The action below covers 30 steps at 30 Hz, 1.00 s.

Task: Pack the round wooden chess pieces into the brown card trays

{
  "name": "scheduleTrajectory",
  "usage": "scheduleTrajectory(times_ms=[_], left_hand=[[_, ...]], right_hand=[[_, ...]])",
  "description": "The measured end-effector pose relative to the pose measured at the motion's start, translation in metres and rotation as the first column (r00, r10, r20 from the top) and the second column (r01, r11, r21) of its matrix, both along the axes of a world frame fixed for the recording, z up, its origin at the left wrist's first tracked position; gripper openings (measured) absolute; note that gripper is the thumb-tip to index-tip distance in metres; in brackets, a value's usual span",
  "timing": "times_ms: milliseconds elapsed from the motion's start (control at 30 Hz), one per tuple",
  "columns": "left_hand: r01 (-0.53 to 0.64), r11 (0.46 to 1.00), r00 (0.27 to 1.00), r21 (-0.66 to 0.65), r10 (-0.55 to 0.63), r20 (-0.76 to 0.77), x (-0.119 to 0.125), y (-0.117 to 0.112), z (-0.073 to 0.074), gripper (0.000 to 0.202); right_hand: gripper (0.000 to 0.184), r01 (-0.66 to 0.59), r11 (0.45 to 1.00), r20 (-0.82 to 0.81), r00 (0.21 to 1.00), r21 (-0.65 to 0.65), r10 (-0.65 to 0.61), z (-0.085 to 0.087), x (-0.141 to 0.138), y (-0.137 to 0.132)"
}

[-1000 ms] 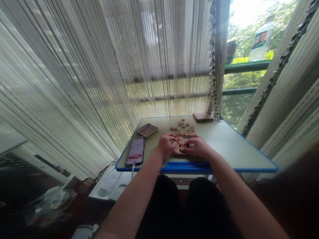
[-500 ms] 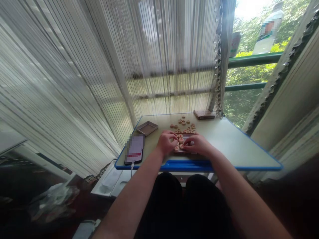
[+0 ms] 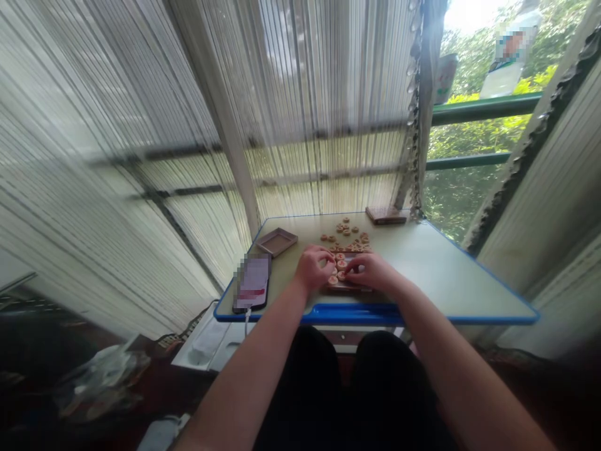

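Round wooden Chinese chess pieces (image 3: 340,257) with red markings lie in rows at the left side of a shallow box (image 3: 350,287) near the table's front edge. My left hand (image 3: 313,268) curls over the box's left side, thumb and fingers closed about a piece there; the hand partly hides it. From the right, my right hand (image 3: 370,270) reaches over the box. Its bent fingertips are closed at the edge of a piece (image 3: 342,275) in the near row. Part of the box's inside is hidden under this hand.
Several loose pieces (image 3: 346,232) are scattered behind the box. A shallow open tray (image 3: 278,242) and a phone (image 3: 252,282) with a white cable lie at the left. A flat brown case (image 3: 385,215) sits at the back right. The table (image 3: 451,269) has a blue rim.
My right hand's fingers have shifted slightly at the near-row piece, which shows more fully now. My left hand stays in place. The camera view has tilted a little.
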<state>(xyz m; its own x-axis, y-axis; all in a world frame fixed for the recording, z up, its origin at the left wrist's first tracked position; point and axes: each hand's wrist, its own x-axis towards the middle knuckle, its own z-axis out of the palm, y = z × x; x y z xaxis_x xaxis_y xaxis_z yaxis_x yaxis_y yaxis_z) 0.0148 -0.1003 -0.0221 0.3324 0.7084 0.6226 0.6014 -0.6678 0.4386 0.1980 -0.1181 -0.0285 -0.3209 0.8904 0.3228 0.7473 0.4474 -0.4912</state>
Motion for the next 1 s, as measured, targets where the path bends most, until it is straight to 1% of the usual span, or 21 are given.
scheduleTrajectory(times_ms=[167, 600, 700, 767, 833, 900, 1000], left_hand=[[0.01, 1.0, 1.0, 0.014, -0.01, 0.005, 0.0, 0.001, 0.0, 0.01], [-0.005, 1.0, 1.0, 0.029, 0.005, 0.001, 0.001, 0.001, -0.001, 0.011], [-0.006, 1.0, 1.0, 0.028, 0.006, 0.011, 0.001, 0.001, -0.002, 0.011], [-0.014, 1.0, 1.0, 0.001, 0.014, 0.016, 0.001, 0.003, -0.004, 0.011], [-0.046, 0.998, 0.998, -0.051, 0.048, 0.043, 0.002, 0.007, -0.004, 0.013], [-0.104, 0.986, 0.99, -0.133, 0.115, 0.084, 0.003, 0.015, -0.003, 0.016], [-0.183, 0.954, 0.969, -0.237, 0.216, 0.119, 0.004, 0.032, 0.003, 0.018]], right_hand=[[0.013, 0.003, 1.0, -0.009, 1.0, 0.028, -0.003, -0.001, -0.001, 0.0], [0.014, 0.01, 0.999, -0.025, 1.0, 0.047, -0.009, -0.001, -0.001, -0.001], [0.016, -0.005, 0.998, -0.035, 0.999, 0.056, 0.007, -0.001, -0.002, 0.0], [0.018, -0.01, 0.998, -0.054, 0.998, 0.067, 0.014, -0.002, -0.002, 0.0], [0.018, -0.003, 0.997, -0.089, 0.996, 0.081, 0.011, -0.001, -0.001, 0.0], [0.018, 0.014, 0.996, -0.139, 0.99, 0.083, -0.002, 0.003, 0.001, 0.002], [0.022, 0.044, 0.998, -0.214, 0.976, 0.044, -0.034, 0.015, 0.005, 0.009]])
